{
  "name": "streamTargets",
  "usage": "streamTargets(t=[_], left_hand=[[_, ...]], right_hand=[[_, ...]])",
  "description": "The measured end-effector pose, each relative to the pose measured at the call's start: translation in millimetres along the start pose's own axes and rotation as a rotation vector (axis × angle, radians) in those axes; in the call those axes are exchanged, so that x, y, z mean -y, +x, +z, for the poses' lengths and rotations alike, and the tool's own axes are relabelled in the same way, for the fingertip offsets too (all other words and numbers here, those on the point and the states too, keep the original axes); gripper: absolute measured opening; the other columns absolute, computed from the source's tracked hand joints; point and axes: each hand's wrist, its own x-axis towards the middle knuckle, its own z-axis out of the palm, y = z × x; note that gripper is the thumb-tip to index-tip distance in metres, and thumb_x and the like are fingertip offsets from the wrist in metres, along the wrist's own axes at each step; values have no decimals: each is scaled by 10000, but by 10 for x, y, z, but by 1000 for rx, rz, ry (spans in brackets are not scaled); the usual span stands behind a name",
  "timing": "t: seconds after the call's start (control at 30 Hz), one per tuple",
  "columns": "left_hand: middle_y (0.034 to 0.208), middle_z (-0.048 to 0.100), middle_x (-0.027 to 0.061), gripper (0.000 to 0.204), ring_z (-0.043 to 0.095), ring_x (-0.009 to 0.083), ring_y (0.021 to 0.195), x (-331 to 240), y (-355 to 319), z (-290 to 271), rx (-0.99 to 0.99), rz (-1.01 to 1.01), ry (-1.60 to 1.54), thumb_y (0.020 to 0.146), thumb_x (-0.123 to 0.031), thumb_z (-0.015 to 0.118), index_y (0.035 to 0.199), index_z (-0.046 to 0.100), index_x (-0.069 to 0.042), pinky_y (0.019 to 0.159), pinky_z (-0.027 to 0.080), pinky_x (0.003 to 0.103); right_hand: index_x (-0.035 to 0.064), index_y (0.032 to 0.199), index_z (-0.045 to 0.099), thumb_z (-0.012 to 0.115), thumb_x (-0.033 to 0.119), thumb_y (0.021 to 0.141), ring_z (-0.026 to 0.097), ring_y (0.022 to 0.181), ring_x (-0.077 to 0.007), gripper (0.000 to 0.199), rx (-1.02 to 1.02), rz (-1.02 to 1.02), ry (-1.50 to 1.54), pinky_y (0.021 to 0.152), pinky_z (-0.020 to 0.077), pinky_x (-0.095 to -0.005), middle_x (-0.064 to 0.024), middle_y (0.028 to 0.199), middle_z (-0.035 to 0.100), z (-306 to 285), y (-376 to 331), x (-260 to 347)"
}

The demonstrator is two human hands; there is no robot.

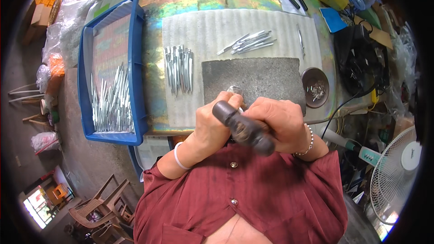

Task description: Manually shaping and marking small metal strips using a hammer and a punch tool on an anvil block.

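Right hand (280, 124) clamped a dark hammer (244, 129), left hand (217, 117) pinched a small metal piece (235, 90) on the slab (257, 79); finished strips (178, 68) lay nearby, many strips waited in the tray (83, 63).

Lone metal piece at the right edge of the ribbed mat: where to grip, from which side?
Grip the lone metal piece at mid-length, pinching across its narrow width from above. It lies flat on the ribbed mat, apart from the loose pile, so both long sides look free.
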Motion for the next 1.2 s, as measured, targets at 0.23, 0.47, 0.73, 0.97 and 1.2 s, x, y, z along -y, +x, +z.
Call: streamTargets(t=[0.23, 0.47, 0.73, 0.97, 1.2], left_hand=[[885, 581, 105, 191, 629, 296, 669, 80, -106, 25, 126, 3, -33, 751, -62, 613, 930, 547, -61, 516, 507, 363], [799, 535, 97, 269, 608, 295, 675, -16, 48, -145, 19, -82, -93, 683, 73, 559, 924, 541, -44, 521, 489, 379], [801, 536, 97, 256, 605, 299, 667, 28, 23, -127, 19, -80, -138, 691, 78, 552, 915, 533, -44, 526, 487, 375], [798, 532, 103, 243, 601, 300, 655, 19, 35, -126, 23, -87, -164, 702, 78, 553, 911, 528, -42, 517, 480, 376], [797, 531, 100, 246, 601, 297, 651, 24, 31, -127, 17, -72, -160, 699, 82, 550, 910, 526, -41, 509, 477, 372]], right_hand=[[16, 973, 581, 675, -51, 683, 605, 670, -260, 312, 76, -3, -166, 545, 480, -311, -104, 785, 552, 16, 80, 128], [-14, 1260, 415, 567, -49, 868, 616, 828, -148, 421, -63, 438, 193, 718, 506, -275, -78, 905, 582, -277, -119, 446], [-43, 1277, 449, 646, -99, 747, 635, 685, -278, 568, 138, 164, -322, 594, 512, -321, -165, 878, 611, -359, -131, 643], [-76, 1241, 498, 707, -76, 661, 615, 612, -230, 617, 171, 142, -465, 523, 500, -317, -127, 832, 620, -346, -105, 689], [-92, 1246, 483, 705, -89, 647, 629, 625, -230, 639, 184, 83, -483, 509, 508, -312, -153, 871, 642, -312, -88, 667]])
